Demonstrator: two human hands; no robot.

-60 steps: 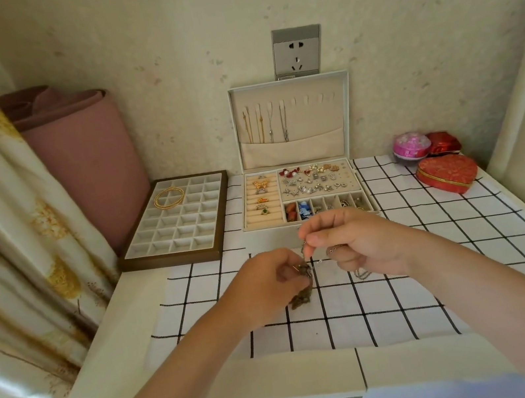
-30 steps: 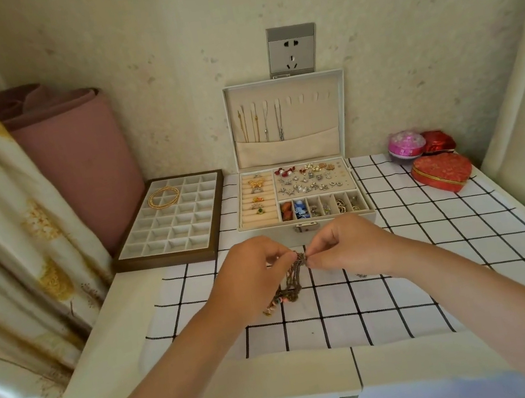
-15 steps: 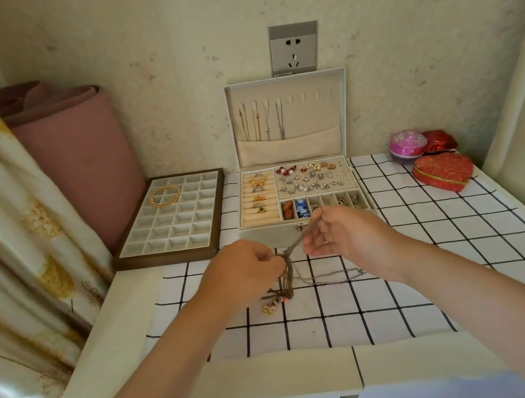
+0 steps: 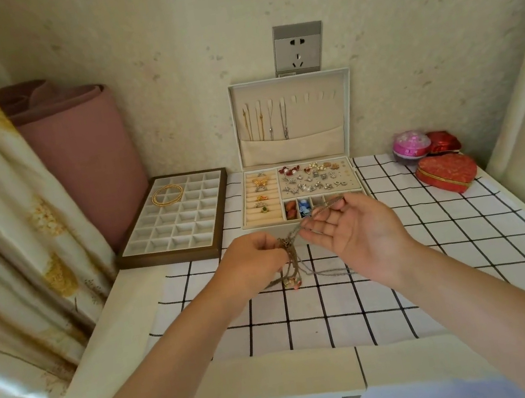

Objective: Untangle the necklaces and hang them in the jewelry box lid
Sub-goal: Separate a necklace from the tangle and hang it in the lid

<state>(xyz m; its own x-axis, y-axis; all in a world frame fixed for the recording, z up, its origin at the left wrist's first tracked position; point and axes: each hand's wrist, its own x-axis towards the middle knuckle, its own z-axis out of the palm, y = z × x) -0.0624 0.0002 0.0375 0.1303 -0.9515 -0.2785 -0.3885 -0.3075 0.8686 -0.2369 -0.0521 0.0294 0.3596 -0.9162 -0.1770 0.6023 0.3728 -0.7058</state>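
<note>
Right hand (image 4: 357,235) now palm-up, pinches silver strand (image 4: 321,215), draws it clear of tangle (image 4: 290,260); left hand (image 4: 253,264) grips tangle. One necklace seems to be loosening.

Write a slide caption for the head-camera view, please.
Left hand grips a tangled bunch of necklaces over the checked cloth; right hand holds one silver chain stretched toward the open jewelry box.

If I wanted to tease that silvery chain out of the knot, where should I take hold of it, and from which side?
Probably pinch the taut stretch of the silver chain just right of the tangle, coming from the right, opposite the left hand gripping the tangle. That stretch is straight and lifted clear; its slack end lies looped on the cloth.
</note>
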